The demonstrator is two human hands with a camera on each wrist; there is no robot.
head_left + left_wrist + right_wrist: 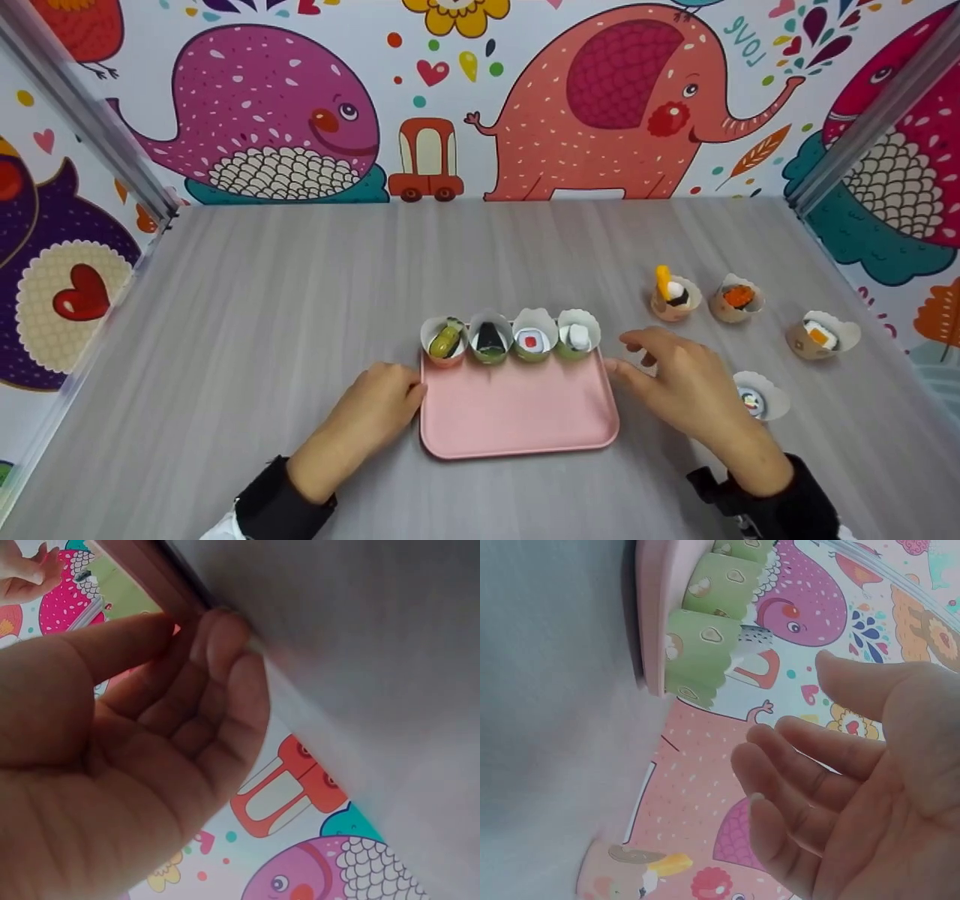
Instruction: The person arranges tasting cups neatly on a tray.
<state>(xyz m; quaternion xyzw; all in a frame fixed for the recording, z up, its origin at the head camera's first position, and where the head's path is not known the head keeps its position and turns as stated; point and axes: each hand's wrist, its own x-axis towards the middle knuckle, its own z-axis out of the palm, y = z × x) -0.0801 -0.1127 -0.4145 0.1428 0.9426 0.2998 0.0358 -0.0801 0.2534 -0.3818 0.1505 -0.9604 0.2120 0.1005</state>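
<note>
A pink tray [517, 412] lies on the table, with several paper cups lined up along its far edge. From left to right these cups hold a yellow-green topped piece [446, 341], a black piece [490, 341], a white roll with a red centre [532, 341] and a white piece [577, 337]. My left hand [379, 401] grips the tray's left edge between thumb and curled fingers, seen close in the left wrist view. Beside the tray's right edge my right hand [686, 382] hovers with relaxed, spread fingers and an empty palm [855, 802].
To the right stand more paper cups with toy sushi: one with a yellow-tailed piece [675, 298], one with orange roe [736, 298], one with a yellow-and-white piece [821, 335]. A cup with a round roll [761, 397] is partly behind my right hand. Printed panels [450, 97] wall the table.
</note>
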